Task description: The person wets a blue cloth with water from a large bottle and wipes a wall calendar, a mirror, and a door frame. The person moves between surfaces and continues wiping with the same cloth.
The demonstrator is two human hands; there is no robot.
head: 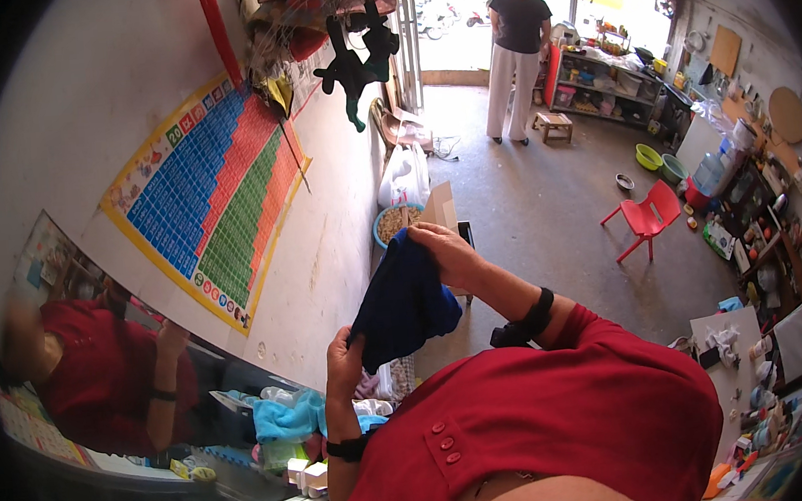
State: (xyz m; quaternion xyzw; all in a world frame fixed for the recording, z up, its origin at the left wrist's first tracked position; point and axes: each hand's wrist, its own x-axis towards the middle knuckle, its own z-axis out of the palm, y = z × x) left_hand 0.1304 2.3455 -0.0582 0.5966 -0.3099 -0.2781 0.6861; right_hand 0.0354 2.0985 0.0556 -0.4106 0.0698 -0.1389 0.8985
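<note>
A dark blue cloth (405,299) is stretched between my two hands in front of my chest. My left hand (344,361) pinches its lower left corner. At its top edge, my right hand (449,252) grips the fabric between thumb and fingers. The cloth hangs loosely and bulges towards the lower right; whether it is a garment cannot be told. A mirror (225,434) leans on the wall to the left and reflects my upper body. Light blue towels (287,413) and small white boxes (309,473) lie close to my left forearm.
A multiplication chart (217,201) hangs on the left wall. Beyond the cloth are a tub of peanut-like pieces (390,224) and a cardboard box (440,208). A red chair (647,213) stands on the right. A person (521,50) stands near the doorway. Clutter lines the right wall.
</note>
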